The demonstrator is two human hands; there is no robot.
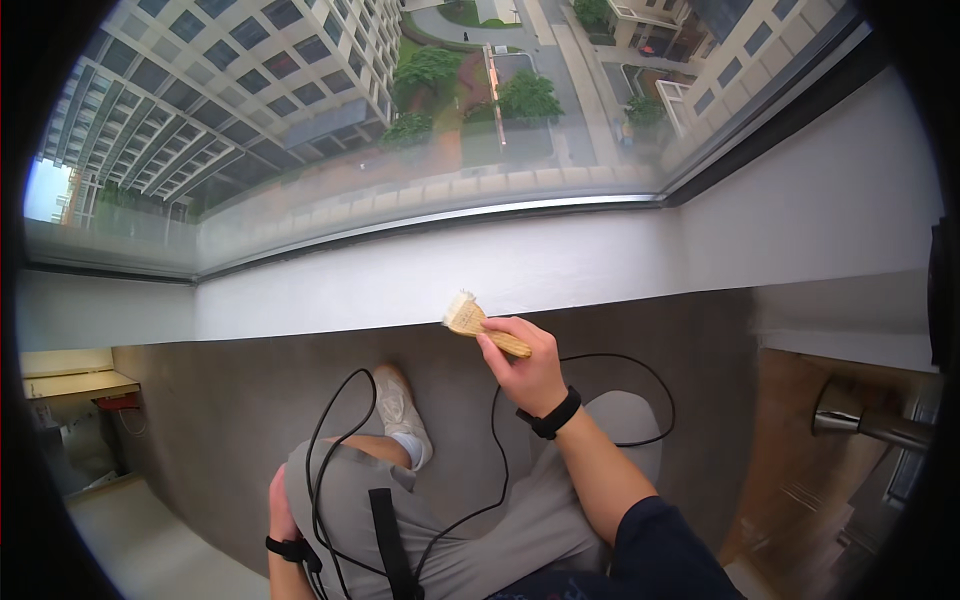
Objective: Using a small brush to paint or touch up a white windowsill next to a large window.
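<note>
right hand (530, 365): is gripping brush (466, 316) by wooden handle (512, 344), centre of frame
left hand (282, 508): is resting against trouser leg (350, 485), lower left; cannot tell finger spread

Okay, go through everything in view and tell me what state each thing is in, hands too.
Brush, held, bristles pointing forward; wet or dry, can't tell.
Right hand, closed on the brush.
Left hand, resting against the left knee.
Cable, slack, in loops.
Right wristband, fastened.
Left wristband, worn.
Shoe, worn, on the floor.
Window, glass see-through.
</note>
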